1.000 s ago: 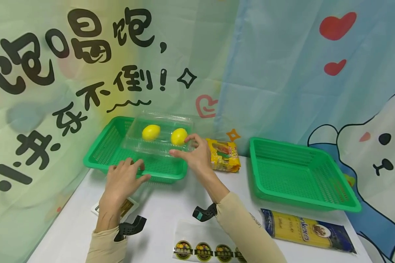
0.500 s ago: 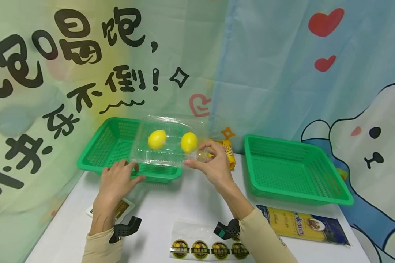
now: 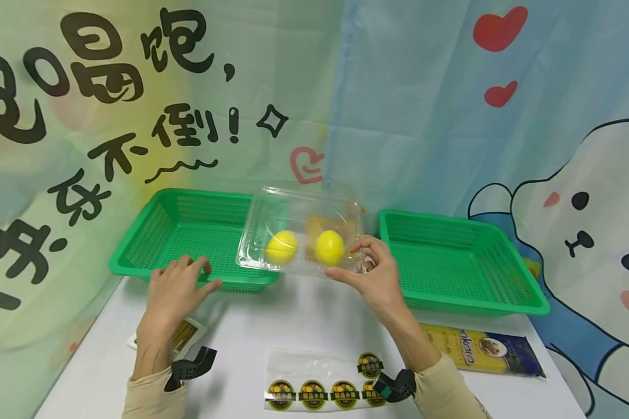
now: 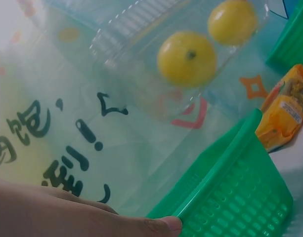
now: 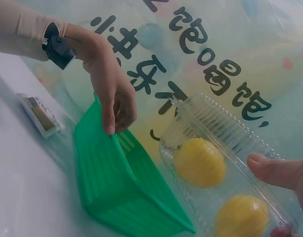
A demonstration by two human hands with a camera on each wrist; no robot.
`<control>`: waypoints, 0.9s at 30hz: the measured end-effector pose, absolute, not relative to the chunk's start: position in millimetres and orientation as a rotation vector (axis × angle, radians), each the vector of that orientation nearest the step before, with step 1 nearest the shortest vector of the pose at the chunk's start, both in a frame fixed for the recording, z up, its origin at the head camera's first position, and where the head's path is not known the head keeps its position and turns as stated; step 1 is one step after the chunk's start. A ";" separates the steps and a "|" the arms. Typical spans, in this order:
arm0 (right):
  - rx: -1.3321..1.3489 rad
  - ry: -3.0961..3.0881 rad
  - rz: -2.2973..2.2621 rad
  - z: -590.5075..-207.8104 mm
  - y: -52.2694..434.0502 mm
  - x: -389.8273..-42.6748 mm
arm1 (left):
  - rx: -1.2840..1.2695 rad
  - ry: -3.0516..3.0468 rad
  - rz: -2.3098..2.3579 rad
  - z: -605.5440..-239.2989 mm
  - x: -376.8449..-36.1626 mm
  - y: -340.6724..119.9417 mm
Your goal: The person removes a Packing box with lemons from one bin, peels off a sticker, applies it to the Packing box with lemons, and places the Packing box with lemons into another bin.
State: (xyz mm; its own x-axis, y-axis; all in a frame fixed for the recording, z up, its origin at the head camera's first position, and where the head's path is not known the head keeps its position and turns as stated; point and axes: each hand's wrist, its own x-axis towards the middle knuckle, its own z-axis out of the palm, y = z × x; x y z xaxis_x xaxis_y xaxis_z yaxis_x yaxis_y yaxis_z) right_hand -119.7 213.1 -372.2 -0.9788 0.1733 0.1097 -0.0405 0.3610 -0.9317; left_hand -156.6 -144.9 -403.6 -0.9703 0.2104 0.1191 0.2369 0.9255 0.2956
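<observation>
A clear plastic clamshell box [image 3: 304, 224] with two yellow lemons [image 3: 282, 246] [image 3: 329, 247] inside hangs in the air between two green baskets. My right hand [image 3: 348, 260] grips its right end, thumb below and fingers on top. The right wrist view shows that thumb [image 5: 275, 170] on the box [image 5: 215, 131] over both lemons [image 5: 199, 161]. My left hand [image 3: 188, 274] holds the front rim of the left green basket [image 3: 152, 233], with fingers hooked over the edge [image 5: 114, 106]. From the left wrist view the box [image 4: 141, 34] floats above this basket [image 4: 230, 173].
A second green basket [image 3: 451, 262] stands at the right. On the white table lie a pasta packet [image 3: 482, 349], a sheet of round stickers [image 3: 320, 387] and a small card [image 3: 186, 333]. A yellow snack packet [image 4: 284, 113] sits behind, against the printed curtain.
My right hand has lifted the lemon box out of the left basket and carried it rightward, to between the baskets. The left hand has stayed on the basket rim.
</observation>
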 end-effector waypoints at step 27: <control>-0.194 -2.542 1.574 -369.2 252.3 -86.8 | -0.379 -2.956 -0.487 -404.8 -154.5 -145.5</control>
